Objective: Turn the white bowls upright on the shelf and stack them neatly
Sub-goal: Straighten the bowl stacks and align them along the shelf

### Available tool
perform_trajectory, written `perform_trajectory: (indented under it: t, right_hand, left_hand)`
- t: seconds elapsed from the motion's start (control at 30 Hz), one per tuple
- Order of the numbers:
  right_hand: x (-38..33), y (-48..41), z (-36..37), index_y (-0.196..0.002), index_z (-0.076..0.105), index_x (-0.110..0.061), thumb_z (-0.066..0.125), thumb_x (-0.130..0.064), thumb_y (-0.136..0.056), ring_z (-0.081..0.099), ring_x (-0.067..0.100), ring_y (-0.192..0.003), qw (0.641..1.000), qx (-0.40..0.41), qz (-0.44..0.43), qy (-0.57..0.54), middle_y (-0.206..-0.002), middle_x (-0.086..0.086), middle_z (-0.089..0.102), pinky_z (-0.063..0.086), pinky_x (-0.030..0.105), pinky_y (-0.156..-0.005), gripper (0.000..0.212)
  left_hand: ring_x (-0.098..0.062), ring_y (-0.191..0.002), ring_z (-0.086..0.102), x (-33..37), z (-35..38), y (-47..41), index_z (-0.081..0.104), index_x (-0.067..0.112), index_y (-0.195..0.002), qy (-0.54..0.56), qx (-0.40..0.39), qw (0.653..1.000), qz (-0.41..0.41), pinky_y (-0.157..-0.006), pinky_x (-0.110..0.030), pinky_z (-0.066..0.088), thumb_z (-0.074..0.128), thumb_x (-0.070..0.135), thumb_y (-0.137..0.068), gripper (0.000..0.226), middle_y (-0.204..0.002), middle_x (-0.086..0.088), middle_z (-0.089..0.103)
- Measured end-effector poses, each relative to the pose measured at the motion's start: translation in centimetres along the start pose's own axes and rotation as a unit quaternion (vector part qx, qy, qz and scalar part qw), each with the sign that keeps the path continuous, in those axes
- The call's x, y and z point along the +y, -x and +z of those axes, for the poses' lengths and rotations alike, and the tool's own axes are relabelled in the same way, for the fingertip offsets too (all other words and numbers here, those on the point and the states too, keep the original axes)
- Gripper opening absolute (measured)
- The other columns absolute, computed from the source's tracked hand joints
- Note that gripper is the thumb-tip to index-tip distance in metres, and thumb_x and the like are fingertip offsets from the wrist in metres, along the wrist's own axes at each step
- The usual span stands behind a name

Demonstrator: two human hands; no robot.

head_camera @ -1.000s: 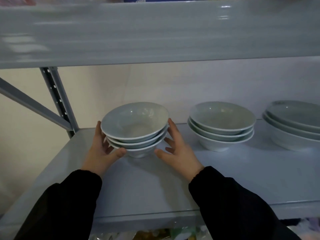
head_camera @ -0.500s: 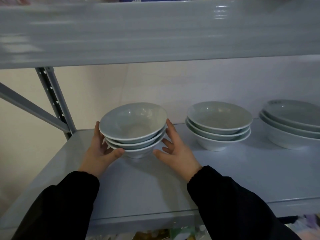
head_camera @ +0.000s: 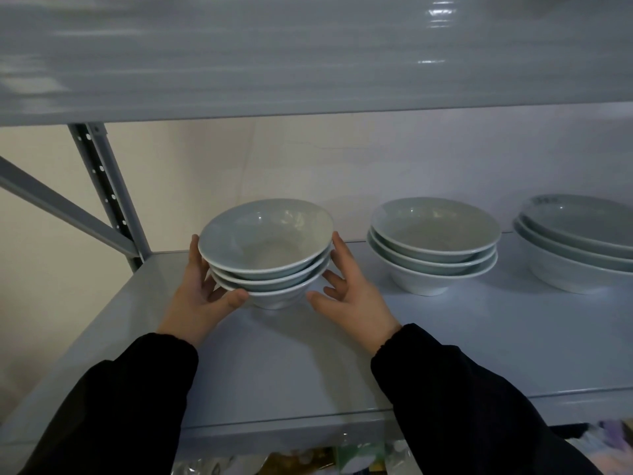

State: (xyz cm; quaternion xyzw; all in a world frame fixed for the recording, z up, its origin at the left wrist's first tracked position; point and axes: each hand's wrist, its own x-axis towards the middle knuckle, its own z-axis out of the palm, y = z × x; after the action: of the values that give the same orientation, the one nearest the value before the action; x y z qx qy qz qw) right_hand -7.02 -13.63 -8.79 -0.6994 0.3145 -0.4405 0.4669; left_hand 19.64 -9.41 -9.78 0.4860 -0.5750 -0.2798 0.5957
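White stack [head_camera: 266,258] of three, upright, at the shelf's [head_camera: 342,378] left end. My left hand [head_camera: 197,298]: fingers [head_camera: 196,255] and thumb curled round it. My right hand [head_camera: 354,294]: fingers straight, touching the rim. Advice: press evenly from both sides and centre the rims.

Open shelf [head_camera: 274,378] before bowl stacks [head_camera: 433,248]

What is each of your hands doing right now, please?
Left hand: grips the left stack of bowls.
Right hand: open, fingers straight beside that stack.

Three upright white bowl stacks [head_camera: 270,258] on shelf [head_camera: 308,371].
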Motion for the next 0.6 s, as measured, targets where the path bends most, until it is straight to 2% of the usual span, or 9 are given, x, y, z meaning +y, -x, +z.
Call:
perform_trajectory:
  t: [0.13, 0.23, 0.37, 0.47, 0.53, 0.6]
  right_hand:
    - [0.0, 0.1, 0.0, -0.145, 0.013, -0.063, 0.074, -0.016, -0.087, 0.044, 0.0, -0.136, 1.0, -0.008, -0.005, 0.012, -0.125, -0.06, 0.035, 0.042, 0.02, -0.107, 0.096]
    - [0.0, 0.2, 0.0, -0.152, 0.009, -0.056, 0.073, -0.016, -0.086, 0.042, 0.0, -0.138, 0.999, -0.024, -0.013, 0.021, -0.136, -0.051, 0.034, 0.041, 0.026, -0.111, 0.1]
    - [0.1, 0.0, -0.2, -0.153, 0.005, -0.052, 0.072, -0.013, -0.086, 0.041, 0.0, -0.138, 0.999, -0.034, -0.016, 0.032, -0.13, -0.057, 0.033, 0.04, 0.022, -0.11, 0.102]
    - [0.0, 0.1, -0.1, -0.154, 0.006, -0.051, 0.072, -0.015, -0.086, 0.041, 0.002, -0.139, 0.998, -0.025, -0.023, 0.045, -0.138, -0.045, 0.033, 0.041, 0.025, -0.11, 0.102]
    - [-0.4, 0.4, -0.1, -0.153, 0.011, -0.052, 0.073, -0.025, -0.084, 0.038, 0.001, -0.139, 0.997, -0.012, -0.032, 0.068, -0.148, -0.032, 0.034, 0.041, 0.03, -0.112, 0.097]
    - [-1.4, 0.9, -1.0, -0.152, 0.017, -0.047, 0.071, -0.04, -0.081, 0.036, 0.001, -0.141, 0.99, 0.034, -0.07, 0.114, -0.154, -0.021, 0.032, 0.04, 0.037, -0.113, 0.089]
  left_hand:
    - [-0.006, -0.136, 0.046, 0.0, -0.1, 0.0, 0.003, 0.033, -0.158, 0.0, -0.001, 1.0, 0.003, -0.107, -0.026, 0.043, 0.085, 0.03, -0.062, 0.126, -0.154, 0.017, 0.039]
    - [-0.006, -0.135, 0.047, -0.3, -0.1, 0.0, 0.003, 0.035, -0.158, 0.003, 0.01, 1.0, -0.005, -0.107, -0.026, 0.043, 0.084, 0.031, -0.061, 0.127, -0.153, 0.019, 0.04]
    - [-0.003, -0.134, 0.047, -0.4, -0.1, 0.1, 0.002, 0.034, -0.158, 0.008, 0.018, 1.0, -0.009, -0.105, -0.021, 0.043, 0.083, 0.033, -0.06, 0.128, -0.152, 0.023, 0.04]
    - [-0.001, -0.135, 0.046, -0.3, 0.0, 0.2, 0.002, 0.031, -0.158, -0.013, 0.013, 1.0, -0.005, -0.107, -0.023, 0.043, 0.081, 0.037, -0.062, 0.124, -0.148, 0.029, 0.041]
    - [-0.006, -0.139, 0.042, 0.4, 0.0, 0.7, 0.012, 0.024, -0.158, -0.049, 0.06, 0.997, 0.027, -0.114, -0.036, 0.039, 0.072, 0.042, -0.071, 0.108, -0.151, 0.02, 0.041]
    - [-0.011, -0.139, 0.042, 2.0, 0.0, 1.4, 0.027, 0.016, -0.152, -0.113, 0.161, 0.975, 0.104, -0.115, -0.048, 0.037, 0.061, 0.041, -0.079, 0.085, -0.152, 0.006, 0.041]
